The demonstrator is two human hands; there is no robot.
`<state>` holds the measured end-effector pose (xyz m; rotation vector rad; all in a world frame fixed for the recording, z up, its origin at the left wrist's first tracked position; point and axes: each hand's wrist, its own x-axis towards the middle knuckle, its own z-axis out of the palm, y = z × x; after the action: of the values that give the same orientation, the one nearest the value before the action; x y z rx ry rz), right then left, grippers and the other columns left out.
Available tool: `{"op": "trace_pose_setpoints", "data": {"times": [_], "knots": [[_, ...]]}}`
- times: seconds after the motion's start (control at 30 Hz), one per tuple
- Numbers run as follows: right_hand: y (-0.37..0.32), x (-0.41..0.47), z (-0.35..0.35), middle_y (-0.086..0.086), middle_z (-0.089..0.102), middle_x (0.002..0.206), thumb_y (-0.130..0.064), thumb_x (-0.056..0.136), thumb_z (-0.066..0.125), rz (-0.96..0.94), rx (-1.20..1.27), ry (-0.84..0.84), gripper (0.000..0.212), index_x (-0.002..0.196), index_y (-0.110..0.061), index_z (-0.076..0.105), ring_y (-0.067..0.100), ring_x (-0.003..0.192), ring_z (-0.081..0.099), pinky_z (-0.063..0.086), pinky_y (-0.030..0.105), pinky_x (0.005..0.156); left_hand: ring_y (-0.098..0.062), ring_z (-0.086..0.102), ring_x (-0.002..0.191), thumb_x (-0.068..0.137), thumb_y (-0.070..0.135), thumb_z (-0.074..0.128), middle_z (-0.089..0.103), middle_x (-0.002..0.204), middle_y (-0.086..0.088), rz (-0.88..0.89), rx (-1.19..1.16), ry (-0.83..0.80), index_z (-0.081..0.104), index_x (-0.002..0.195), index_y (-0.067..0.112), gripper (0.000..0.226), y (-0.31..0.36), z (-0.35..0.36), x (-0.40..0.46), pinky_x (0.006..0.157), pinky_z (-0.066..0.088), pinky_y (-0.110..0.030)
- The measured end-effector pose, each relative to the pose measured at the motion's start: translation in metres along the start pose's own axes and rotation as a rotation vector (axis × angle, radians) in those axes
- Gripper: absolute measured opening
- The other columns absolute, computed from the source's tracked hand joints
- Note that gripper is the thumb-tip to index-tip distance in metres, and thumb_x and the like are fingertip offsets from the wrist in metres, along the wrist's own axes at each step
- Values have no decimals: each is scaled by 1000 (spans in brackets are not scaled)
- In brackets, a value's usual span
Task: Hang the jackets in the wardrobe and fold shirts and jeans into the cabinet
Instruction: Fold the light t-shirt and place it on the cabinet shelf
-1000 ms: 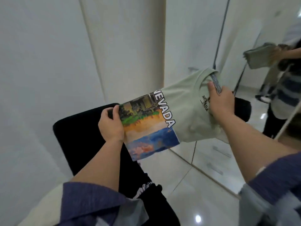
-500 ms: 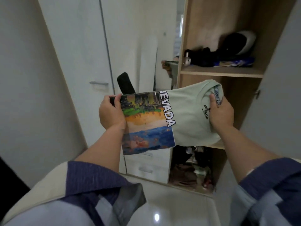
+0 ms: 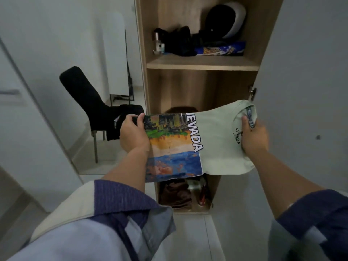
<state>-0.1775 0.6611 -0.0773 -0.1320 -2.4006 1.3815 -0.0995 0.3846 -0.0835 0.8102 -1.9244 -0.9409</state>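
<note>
A folded pale green shirt with a colourful NEVADA print is held flat in front of the open wooden cabinet. My left hand grips its printed end, thumb on top. My right hand grips the collar end, thumb over the checked neck lining. The shirt hangs level with the cabinet's middle compartment, whose floor it hides.
The upper shelf holds dark items, a helmet and a blue packet. The bottom compartment holds brown clothing. The cabinet's white door stands open on the right. A mirror on the left reflects a black chair.
The view has swung right from the mirror and chair to face the open cabinet. Both hands still hold the folded shirt, now closer to the middle compartment.
</note>
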Motion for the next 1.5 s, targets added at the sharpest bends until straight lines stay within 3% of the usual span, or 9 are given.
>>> {"op": "trace_pose_setpoints", "data": {"times": [0.1, 0.43, 0.57, 0.93, 1.1, 1.17, 1.27, 1.37, 1.5], "knots": [[22, 32, 27, 21, 64, 105, -48, 99, 36, 61, -64, 30, 51, 121, -7, 57, 38, 99, 60, 43, 37, 76, -17, 53, 80, 97, 45, 44, 63, 98, -4, -32, 11, -73, 59, 100, 15, 34, -13, 58, 18, 64, 36, -30], [103, 110, 152, 11, 65, 112, -45, 99, 38, 202, -60, -43, 45, 127, -15, 55, 33, 107, 59, 45, 37, 88, -30, 59, 83, 97, 42, 46, 65, 91, -9, 20, 66, -313, 61, 96, 15, 31, -76, 234, 58, 61, 36, -31], [152, 148, 209, 1, 60, 95, -44, 99, 38, 209, -67, -31, 41, 122, -16, 58, 24, 97, 59, 39, 27, 80, -29, 57, 84, 96, 42, 47, 65, 95, -12, 11, 112, -292, 62, 97, 15, 31, -112, 303, 80, 62, 34, -30], [258, 232, 313, 17, 62, 120, -44, 100, 38, 55, -214, -51, 45, 128, -11, 54, 35, 115, 56, 41, 32, 91, -30, 59, 100, 98, 40, 46, 65, 108, -12, 44, 137, -261, 60, 111, 14, 32, -202, 427, 111, 71, 35, -28], [283, 234, 335, 20, 60, 120, -40, 97, 44, 54, -350, -105, 42, 135, -22, 41, 41, 111, 55, 44, 40, 88, -28, 51, 117, 96, 27, 44, 54, 125, -9, 190, 328, -315, 49, 125, 18, 31, -218, 452, 88, 89, 41, -38], [281, 234, 343, 20, 48, 134, -41, 96, 42, 70, -575, -101, 50, 144, -28, 32, 39, 124, 44, 36, 45, 99, -26, 41, 129, 94, 29, 44, 48, 134, -7, 280, 441, -345, 46, 131, 18, 39, -221, 458, 76, 103, 32, -43], [269, 224, 354, 18, 34, 149, -48, 95, 31, -132, -747, -78, 54, 145, -30, 35, 32, 142, 24, 14, 55, 113, -20, 24, 143, 92, 45, 32, 40, 148, -3, 309, 529, -492, 44, 136, 19, 53, -218, 461, 54, 116, 12, -52], [264, 205, 362, 12, 19, 158, -63, 82, 0, -318, -791, -388, 72, 147, -42, 23, 28, 148, 9, 4, 57, 114, -20, 9, 148, 86, 63, 11, 25, 157, 0, 380, 650, -666, 32, 146, 26, 73, -224, 457, 31, 115, 2, -55], [285, 190, 367, -2, 0, 162, -76, 68, -20, -267, -891, -579, 83, 145, -54, 2, 28, 148, -8, -6, 61, 112, -22, 5, 148, 80, 74, 0, 18, 159, 1, 388, 731, -738, 22, 149, 34, 82, -238, 452, 28, 116, -1, -54]]}}
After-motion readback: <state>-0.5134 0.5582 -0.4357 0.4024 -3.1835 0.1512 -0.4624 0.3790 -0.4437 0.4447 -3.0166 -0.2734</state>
